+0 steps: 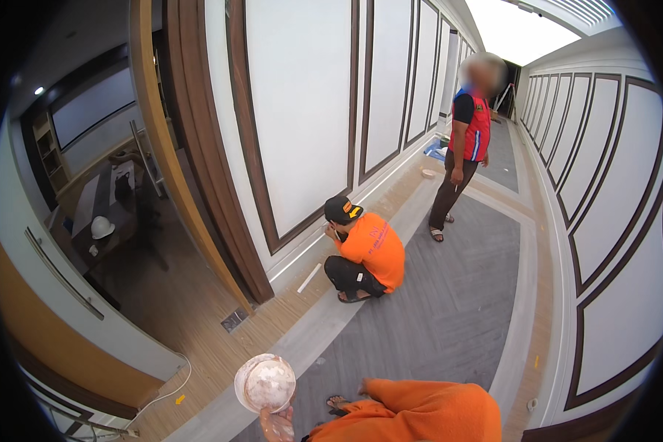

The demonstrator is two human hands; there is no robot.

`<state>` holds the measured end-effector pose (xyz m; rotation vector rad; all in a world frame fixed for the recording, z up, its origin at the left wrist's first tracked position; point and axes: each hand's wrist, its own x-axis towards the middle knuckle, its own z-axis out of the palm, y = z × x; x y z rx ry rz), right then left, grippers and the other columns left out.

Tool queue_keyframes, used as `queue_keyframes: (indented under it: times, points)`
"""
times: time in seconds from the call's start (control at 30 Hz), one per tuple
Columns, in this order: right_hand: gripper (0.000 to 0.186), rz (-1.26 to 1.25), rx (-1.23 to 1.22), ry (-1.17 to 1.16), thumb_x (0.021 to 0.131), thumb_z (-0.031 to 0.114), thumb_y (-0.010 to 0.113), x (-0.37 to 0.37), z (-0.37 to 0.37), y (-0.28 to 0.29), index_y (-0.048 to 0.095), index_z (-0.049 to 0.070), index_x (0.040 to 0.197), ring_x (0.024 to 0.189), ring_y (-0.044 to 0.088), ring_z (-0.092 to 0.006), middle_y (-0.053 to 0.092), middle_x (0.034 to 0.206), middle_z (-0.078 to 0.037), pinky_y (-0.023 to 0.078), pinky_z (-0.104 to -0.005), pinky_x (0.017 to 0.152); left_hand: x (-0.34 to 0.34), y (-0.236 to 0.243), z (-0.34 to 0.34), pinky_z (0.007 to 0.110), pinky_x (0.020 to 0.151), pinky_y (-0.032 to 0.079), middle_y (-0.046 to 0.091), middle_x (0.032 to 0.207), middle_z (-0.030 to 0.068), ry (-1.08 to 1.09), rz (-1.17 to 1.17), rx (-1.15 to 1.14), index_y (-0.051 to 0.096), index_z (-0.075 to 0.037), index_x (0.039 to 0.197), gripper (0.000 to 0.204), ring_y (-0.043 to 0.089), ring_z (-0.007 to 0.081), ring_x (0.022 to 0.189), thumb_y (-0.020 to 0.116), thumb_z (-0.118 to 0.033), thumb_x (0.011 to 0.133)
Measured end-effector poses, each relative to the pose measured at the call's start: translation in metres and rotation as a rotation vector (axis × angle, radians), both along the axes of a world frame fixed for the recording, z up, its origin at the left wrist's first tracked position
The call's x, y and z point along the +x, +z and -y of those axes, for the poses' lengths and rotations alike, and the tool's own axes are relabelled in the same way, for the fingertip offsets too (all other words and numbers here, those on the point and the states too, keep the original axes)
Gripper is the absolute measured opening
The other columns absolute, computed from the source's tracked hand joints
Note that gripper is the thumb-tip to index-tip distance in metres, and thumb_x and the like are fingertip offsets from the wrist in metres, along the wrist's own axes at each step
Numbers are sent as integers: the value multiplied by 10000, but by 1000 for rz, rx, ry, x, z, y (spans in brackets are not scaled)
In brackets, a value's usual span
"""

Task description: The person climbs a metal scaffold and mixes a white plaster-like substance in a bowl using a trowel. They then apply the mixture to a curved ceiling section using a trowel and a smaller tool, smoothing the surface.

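Observation:
My left hand (278,425) grips a round, shallow bowl (265,382) at its near edge, the fingers smeared with white. Pinkish-white paste coats the inside of the bowl, which is above the floor at the lower middle. At the end of an orange sleeve (431,405) a small bit of skin shows, which seems to be my right hand (364,387). Its fingers cannot be made out, nor whether it holds anything. A sandalled foot (337,401) shows just left of that sleeve.
A co-worker in orange (376,250) squats by the left wall panel (298,110), next to a white strip (310,278). Farther along stands a person in a red vest (479,129). An open doorway on the left shows a table with a white helmet (102,227). A cable (171,395) lies near it.

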<state>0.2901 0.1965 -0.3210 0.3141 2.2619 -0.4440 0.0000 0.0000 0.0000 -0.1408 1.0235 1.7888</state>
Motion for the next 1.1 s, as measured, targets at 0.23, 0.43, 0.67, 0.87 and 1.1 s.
queue_keyframes:
  times: [0.23,0.43,0.67,0.87,1.1]
  points:
    - [234,-89,-183,-652,870,295,556,-51,-45,-27,708,159,985,976,662,-256,701,1060,-30,515,-403,811,-38,3,-25,343,809,514,553,1304,13,83,-44,6,457,-179,1362,616,595,173,1077,672,-355,811]
    - [229,-234,8,-185,858,302,551,-1,-42,-33,718,172,945,864,686,-238,717,954,-41,531,-402,729,-45,-22,-14,333,813,493,568,1243,-10,146,7,-61,486,-175,1321,609,572,135,1044,696,-363,781]
    - [180,-152,39,-130,827,265,595,6,-38,-5,712,162,917,849,692,-218,719,921,-38,530,-400,700,-38,-15,-7,310,851,455,563,1247,-21,212,-31,-102,476,-188,1347,660,560,125,1055,710,-396,766]
    - [208,-66,-179,-769,799,264,612,25,-36,8,718,125,911,795,693,-210,721,879,-57,543,-374,729,-24,-18,-4,315,845,452,541,1299,-3,233,-11,-59,457,-177,1378,673,557,138,1074,698,-385,786]
    - [213,-149,-50,-426,796,276,632,21,-43,21,721,122,914,851,695,-207,724,924,-54,540,-365,757,-54,-137,17,509,1017,457,546,1299,199,-11,-466,-37,466,-83,1392,523,541,356,1165,557,-374,967]
